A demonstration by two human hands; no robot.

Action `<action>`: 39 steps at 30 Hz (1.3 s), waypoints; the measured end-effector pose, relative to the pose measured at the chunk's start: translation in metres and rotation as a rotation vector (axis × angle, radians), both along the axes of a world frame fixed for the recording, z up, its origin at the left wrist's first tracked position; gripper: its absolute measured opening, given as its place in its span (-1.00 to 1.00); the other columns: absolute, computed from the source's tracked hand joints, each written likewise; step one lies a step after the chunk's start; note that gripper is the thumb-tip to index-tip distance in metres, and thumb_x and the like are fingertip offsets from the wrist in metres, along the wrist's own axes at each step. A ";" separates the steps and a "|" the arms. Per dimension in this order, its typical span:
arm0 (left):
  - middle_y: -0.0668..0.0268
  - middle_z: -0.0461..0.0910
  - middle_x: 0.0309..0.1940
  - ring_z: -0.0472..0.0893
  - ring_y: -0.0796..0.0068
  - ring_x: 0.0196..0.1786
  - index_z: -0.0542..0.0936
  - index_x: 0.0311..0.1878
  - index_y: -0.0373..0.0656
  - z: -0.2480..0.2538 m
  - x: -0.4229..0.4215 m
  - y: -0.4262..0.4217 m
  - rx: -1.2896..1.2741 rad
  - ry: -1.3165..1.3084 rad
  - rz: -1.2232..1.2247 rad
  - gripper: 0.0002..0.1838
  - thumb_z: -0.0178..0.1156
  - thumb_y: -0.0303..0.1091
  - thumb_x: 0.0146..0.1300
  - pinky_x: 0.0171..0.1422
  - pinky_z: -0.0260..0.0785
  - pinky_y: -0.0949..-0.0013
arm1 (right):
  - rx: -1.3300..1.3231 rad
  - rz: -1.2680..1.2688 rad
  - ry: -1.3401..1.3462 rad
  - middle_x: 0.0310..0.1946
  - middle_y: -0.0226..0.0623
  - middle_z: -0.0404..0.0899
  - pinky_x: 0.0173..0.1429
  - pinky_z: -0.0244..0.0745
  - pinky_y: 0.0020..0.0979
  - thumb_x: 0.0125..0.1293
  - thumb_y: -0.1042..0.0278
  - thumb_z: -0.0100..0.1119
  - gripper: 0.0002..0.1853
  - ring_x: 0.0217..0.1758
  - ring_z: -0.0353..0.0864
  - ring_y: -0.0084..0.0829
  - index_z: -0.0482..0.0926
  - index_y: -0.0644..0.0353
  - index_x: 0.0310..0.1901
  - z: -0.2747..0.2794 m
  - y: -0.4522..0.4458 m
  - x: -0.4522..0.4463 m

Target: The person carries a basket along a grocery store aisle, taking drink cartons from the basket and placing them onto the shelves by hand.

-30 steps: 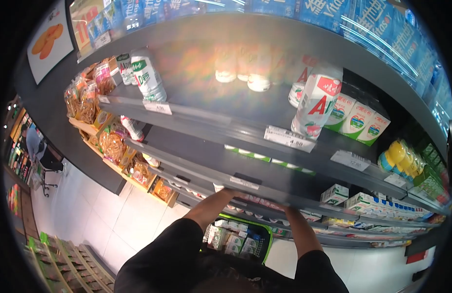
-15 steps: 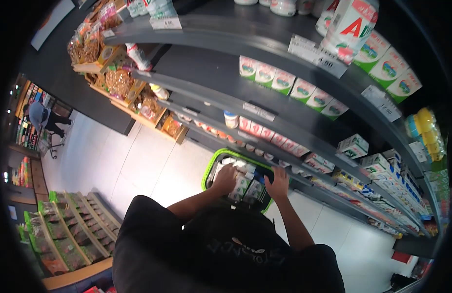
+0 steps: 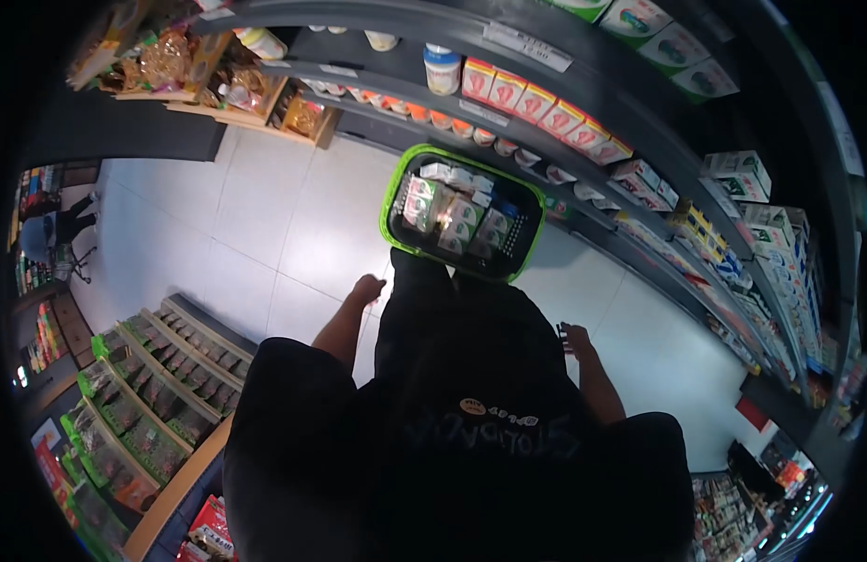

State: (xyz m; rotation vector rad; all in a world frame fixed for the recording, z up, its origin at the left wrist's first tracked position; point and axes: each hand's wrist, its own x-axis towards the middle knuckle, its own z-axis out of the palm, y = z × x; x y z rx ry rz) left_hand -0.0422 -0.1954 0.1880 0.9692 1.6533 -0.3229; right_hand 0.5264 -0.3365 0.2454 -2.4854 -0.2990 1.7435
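Note:
A black basket with a bright green rim [image 3: 391, 201] stands on the floor at the foot of the shelves, holding several white and green cartons [image 3: 462, 220]. Below and left of it hangs my left hand [image 3: 368, 288], its fingers curled, apart from the basket; whether anything small is inside is hidden. On the other side of my body, by my dark clothing, is my right hand [image 3: 574, 340], its fingers somewhat spread and nothing visible in them. Neither hand touches the basket or the shelves.
Shelves with red and white cartons [image 3: 536, 106] and a blue-labelled bottle [image 3: 442, 70] curve along the top and right. Wooden bins of packaged food [image 3: 304, 117] stand upper left. A slanted display rack [image 3: 153, 393] is lower left. Another person [image 3: 42, 234] is at the far left.
The view has tilted down from the upper shelves to the floor and basket. My hands, first at the shelf and then over the basket, have come back to either side of my body.

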 end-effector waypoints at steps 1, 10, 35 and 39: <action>0.12 0.57 -0.70 0.55 0.29 -0.71 0.57 -0.56 -0.33 -0.012 0.016 0.004 0.010 -0.066 0.027 -0.45 0.07 0.04 0.25 -0.48 0.51 0.23 | -0.020 0.001 -0.013 -0.44 -0.20 0.61 -0.51 0.39 -0.24 0.25 -0.15 0.14 -0.51 -0.51 0.58 -0.35 0.58 0.24 -0.30 0.002 0.004 -0.004; -0.07 0.63 -0.18 0.61 -0.05 -0.06 0.64 -0.21 -0.28 -0.024 0.098 0.019 0.189 -0.175 -0.184 -0.52 0.19 0.02 0.11 0.01 0.45 0.06 | 0.077 0.494 -0.049 -0.36 -0.09 0.64 -0.11 0.49 -0.27 0.25 -0.04 0.13 -0.51 -0.23 0.63 -0.25 0.62 0.37 -0.25 0.000 0.036 -0.061; 0.12 0.51 -0.78 0.57 0.21 -0.70 0.50 -0.77 -0.26 -0.054 -0.023 0.039 0.236 0.098 -0.359 -0.45 0.04 -0.02 0.21 -0.36 0.54 0.21 | 0.031 0.212 0.115 -0.14 -0.06 0.64 0.07 0.46 -0.24 0.15 -0.51 0.00 -0.14 -0.06 0.60 -0.24 0.65 0.36 -0.12 0.009 0.057 -0.116; -0.16 0.60 -0.09 0.58 -0.04 0.06 0.60 -0.11 -0.39 -0.037 -0.018 0.017 -0.042 0.147 -0.281 -0.42 0.18 0.03 0.09 0.16 0.43 0.12 | -0.118 0.128 0.216 -0.12 -0.05 0.63 0.13 0.43 -0.25 0.12 -0.55 0.00 -0.10 -0.04 0.59 -0.23 0.63 0.37 -0.10 0.017 0.057 -0.112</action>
